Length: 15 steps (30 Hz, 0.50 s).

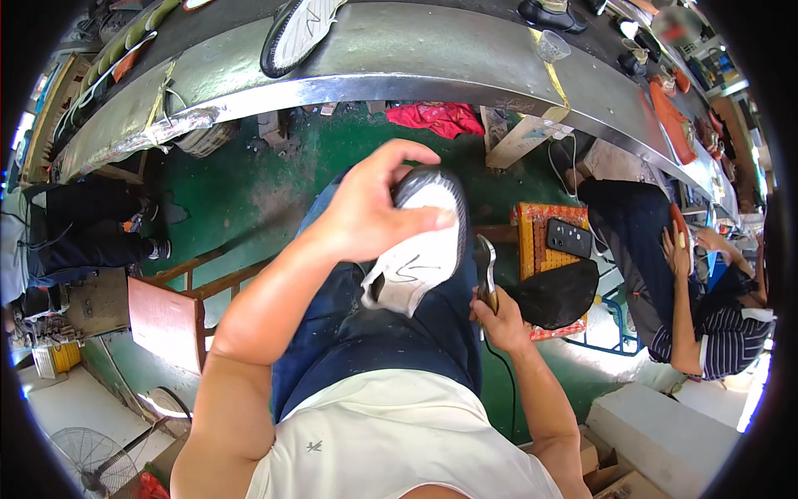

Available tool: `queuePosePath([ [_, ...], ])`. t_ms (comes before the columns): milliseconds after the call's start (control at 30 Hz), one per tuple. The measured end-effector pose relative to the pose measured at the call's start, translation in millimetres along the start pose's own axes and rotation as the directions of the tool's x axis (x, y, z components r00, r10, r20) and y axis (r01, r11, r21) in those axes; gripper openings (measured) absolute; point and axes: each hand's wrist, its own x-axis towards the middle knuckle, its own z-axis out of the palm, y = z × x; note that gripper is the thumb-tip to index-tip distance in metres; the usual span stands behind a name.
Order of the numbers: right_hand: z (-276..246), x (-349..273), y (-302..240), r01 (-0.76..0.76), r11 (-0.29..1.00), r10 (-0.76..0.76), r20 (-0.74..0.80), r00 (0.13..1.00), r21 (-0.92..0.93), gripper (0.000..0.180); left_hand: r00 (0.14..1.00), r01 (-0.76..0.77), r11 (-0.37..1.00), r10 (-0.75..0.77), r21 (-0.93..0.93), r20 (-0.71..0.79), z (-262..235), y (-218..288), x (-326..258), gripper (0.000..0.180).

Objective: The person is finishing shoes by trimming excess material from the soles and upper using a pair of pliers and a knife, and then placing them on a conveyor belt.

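My left hand (374, 204) is closed round a white shoe upper (424, 249) with a black toe and black sole edge. It holds the shoe tilted above my lap, toe up, with the thumb across the white side and a dark curved line on the upper. Beside my right thigh, my right hand (500, 320) grips a slim metal tool with a curved head, which looks like shoe pincers (486, 270). The tool stands upright, apart from the shoe; the fingers partly hide its handles.
A metal-edged workbench (399, 62) curves ahead, bearing a white-and-black shoe (301, 37) and a clear cup (552, 46). At right, a stool (532, 249) holds a phone (569, 237) and black cloth (557, 295). A co-worker (706, 324) sits farther right; a wooden chair (166, 324) stands left.
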Motion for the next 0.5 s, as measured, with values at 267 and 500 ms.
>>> queuePosePath([
  [267,-11.3,-3.2,-63.4,0.199,0.891,-0.034,0.376,0.926,-0.408,0.044,0.904,0.427,0.902,-0.428,-0.072,-0.003,41.7,-212.7,-24.4,0.057],
  [500,7.0,31.5,-110.6,0.29,0.655,0.121,0.476,0.871,-0.698,0.039,0.937,0.348,0.934,-0.35,0.077,0.008,54.7,-197.8,-92.2,0.064],
])
